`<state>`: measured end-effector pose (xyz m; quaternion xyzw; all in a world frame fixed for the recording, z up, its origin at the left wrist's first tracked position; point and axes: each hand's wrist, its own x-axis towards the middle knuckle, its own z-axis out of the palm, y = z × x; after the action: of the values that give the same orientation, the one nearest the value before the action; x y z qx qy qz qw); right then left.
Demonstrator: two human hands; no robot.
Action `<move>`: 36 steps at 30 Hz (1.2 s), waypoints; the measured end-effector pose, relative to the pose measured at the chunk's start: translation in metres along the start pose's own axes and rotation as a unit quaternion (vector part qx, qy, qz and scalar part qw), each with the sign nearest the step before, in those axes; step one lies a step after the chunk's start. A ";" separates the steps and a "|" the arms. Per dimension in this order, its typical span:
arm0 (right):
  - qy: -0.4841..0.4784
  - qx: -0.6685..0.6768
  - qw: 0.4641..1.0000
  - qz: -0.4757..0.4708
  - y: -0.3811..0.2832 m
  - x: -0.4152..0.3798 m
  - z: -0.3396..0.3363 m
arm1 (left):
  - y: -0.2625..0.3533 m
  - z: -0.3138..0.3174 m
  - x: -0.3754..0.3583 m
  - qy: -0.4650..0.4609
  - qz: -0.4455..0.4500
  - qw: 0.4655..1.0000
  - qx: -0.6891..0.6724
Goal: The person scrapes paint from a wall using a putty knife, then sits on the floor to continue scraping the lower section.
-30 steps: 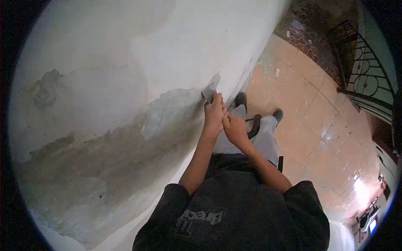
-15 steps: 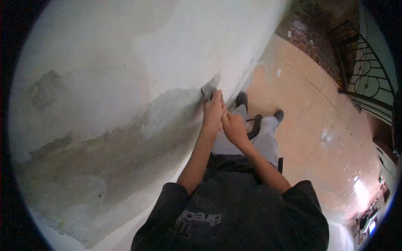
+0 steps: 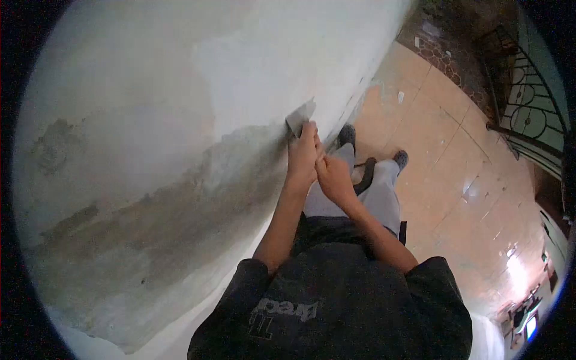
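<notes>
A putty knife [image 3: 299, 117] has its flat grey blade against the wall [image 3: 258, 66], at the upper edge of a rough, darker area where the paint is gone. My left hand [image 3: 303, 155] is closed around the knife just behind the blade. Pressed up against it, my right hand [image 3: 335, 178] is closed too, at the rear end of the handle. The handle itself is mostly hidden by my fingers. Bare, stained plaster [image 3: 180, 225] spreads from the blade toward the lower left.
Tan floor tiles [image 3: 432, 132] with small white flakes lie to the right of my legs [image 3: 381, 192]. A dark metal railing [image 3: 528, 114] stands at the upper right, near a darker patterned floor patch [image 3: 441, 57]. Cluttered items [image 3: 522, 315] sit at the lower right.
The blade and my left hand have shifted slightly up and left along the wall. My right hand stays against the left, and the view has tilted a little.
</notes>
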<state>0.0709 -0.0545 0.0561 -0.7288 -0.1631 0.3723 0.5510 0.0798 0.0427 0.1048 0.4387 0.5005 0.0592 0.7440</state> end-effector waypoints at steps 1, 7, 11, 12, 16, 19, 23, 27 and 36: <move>-0.007 -0.006 1.000 0.001 -0.001 0.008 -0.002 | -0.008 -0.002 0.000 0.020 -0.004 1.000 0.001; 0.003 -0.003 0.999 0.037 -0.017 0.000 -0.015 | -0.006 0.004 0.002 0.038 -0.033 0.999 -0.020; -0.001 0.024 0.999 0.035 -0.008 0.003 -0.009 | -0.005 -0.001 0.003 0.018 -0.017 1.000 -0.005; 0.010 0.018 1.000 0.019 -0.007 0.005 -0.010 | -0.003 0.003 0.006 0.017 -0.014 1.000 -0.006; -0.021 -0.015 1.000 -0.013 -0.006 0.004 -0.015 | -0.010 0.002 0.000 0.033 -0.018 0.999 -0.010; -0.001 -0.030 0.999 0.025 -0.010 0.004 -0.015 | -0.005 0.008 0.007 0.035 -0.025 0.999 -0.010; -0.007 -0.023 1.000 -0.010 -0.014 0.006 -0.026 | -0.009 0.007 0.005 0.015 -0.004 0.999 -0.028; -0.008 -0.007 1.000 0.020 -0.010 0.017 -0.029 | -0.006 0.012 0.011 0.021 -0.010 0.999 -0.034; -0.007 -0.004 0.999 0.031 -0.007 0.012 -0.024 | -0.008 0.012 0.011 0.026 -0.016 0.999 -0.031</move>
<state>0.0976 -0.0610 0.0609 -0.7330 -0.1457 0.3935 0.5354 0.0919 0.0368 0.0930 0.4056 0.5244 0.0742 0.7450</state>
